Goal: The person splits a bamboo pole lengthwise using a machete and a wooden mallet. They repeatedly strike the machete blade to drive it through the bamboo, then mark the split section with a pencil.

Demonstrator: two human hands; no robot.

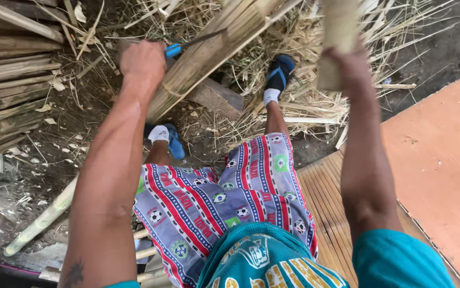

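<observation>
My left hand [143, 61] is closed around the blue handle of a knife [173, 50]; its dark blade lies across a thick bamboo pole [203, 58] that slants from the upper right down to the ground between my feet. Held up at the top right, my right hand [350, 66] grips a short pale bamboo section [337, 37]. I am seated, with patterned shorts and blue sandals below the hands.
Split bamboo slats [11, 80] are stacked at the left. A wooden block [216, 98] lies under the pole amid bamboo shavings [304, 101]. A green bamboo stick [43, 216] lies at lower left. An orange board [443, 160] and slatted platform [326, 202] are at right.
</observation>
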